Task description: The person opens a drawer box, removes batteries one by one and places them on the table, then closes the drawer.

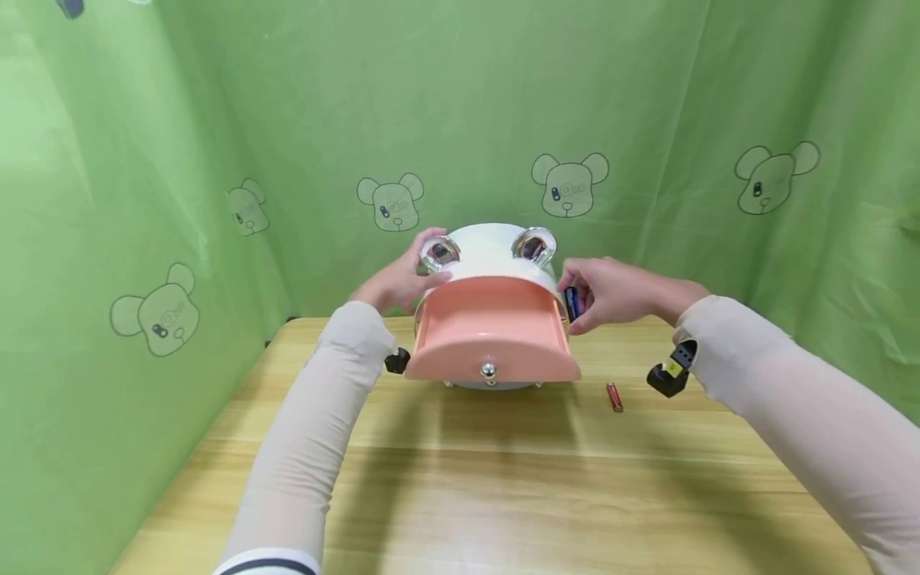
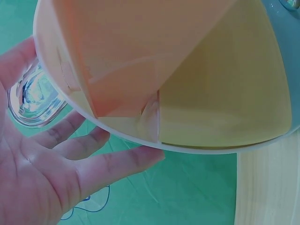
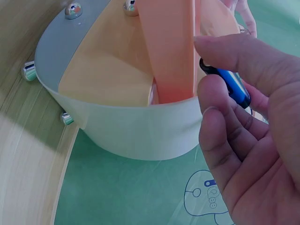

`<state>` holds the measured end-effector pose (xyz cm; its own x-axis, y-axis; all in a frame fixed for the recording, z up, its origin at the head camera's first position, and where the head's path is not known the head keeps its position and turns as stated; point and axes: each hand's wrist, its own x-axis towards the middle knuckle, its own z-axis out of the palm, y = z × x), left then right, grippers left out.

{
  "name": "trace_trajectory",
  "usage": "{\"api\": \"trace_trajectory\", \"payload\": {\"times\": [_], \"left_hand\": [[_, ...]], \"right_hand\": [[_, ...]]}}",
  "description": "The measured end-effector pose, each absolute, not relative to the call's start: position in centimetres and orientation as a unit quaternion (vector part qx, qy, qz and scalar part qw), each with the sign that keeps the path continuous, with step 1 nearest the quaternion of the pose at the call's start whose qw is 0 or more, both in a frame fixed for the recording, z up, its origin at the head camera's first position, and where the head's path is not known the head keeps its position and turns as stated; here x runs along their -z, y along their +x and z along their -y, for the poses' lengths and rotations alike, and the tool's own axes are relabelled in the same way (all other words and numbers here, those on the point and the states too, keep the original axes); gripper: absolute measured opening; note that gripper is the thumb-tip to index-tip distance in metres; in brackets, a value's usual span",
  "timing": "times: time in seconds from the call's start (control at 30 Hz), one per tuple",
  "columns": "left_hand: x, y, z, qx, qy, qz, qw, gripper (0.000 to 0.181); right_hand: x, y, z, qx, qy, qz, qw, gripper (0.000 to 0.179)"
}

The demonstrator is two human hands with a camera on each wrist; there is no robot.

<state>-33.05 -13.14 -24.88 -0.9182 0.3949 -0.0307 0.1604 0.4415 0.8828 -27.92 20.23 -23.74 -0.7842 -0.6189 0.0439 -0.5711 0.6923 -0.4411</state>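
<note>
A rounded storage box (image 1: 489,247) with a white shell has two shiny silver rings on top. Its coral drawer (image 1: 496,359) is pulled out, with a silver knob on the front. My left hand (image 1: 406,275) rests against the box's left side by one ring, and in the left wrist view its extended fingers (image 2: 124,164) touch the pale rim. Right of the drawer, my right hand (image 1: 611,291) pinches a blue battery (image 3: 234,86) between thumb and fingers, close beside the drawer's side wall. Some of the battery is hidden by the fingers.
A red battery (image 1: 614,397) lies on the wooden table (image 1: 503,495), right of the box. Green curtains (image 1: 460,104) with bear drawings hang behind and at the sides. Black camera mounts (image 1: 672,371) project below both wrists.
</note>
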Motion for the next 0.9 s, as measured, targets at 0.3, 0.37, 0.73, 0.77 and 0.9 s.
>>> {"api": "trace_trajectory", "payload": {"times": [0.3,0.37,0.73,0.77,0.9], "left_hand": [[24.9,-33.0,13.1,-0.499,0.169,-0.841,0.119,0.077],[24.8,-33.0,13.1,-0.505,0.168,-0.838,0.121,0.078],[24.7,-33.2,13.3,-0.508,0.169,-0.837,0.117,0.078],[24.8,-33.2,13.3,-0.508,0.169,-0.836,0.118,0.078],[25.0,-33.2,13.3,-0.508,0.167,-0.837,0.121,0.077]], "right_hand": [[24.3,-28.0,-21.2,0.223,-0.305,-0.924,0.054,0.054],[24.5,-28.1,-21.4,0.222,-0.306,-0.924,0.052,0.054],[25.4,-28.3,-22.4,0.228,-0.305,-0.923,0.047,0.06],[25.5,-28.3,-22.5,0.228,-0.303,-0.924,0.049,0.059],[26.3,-28.3,-23.0,0.234,-0.299,-0.923,0.058,0.059]]}}
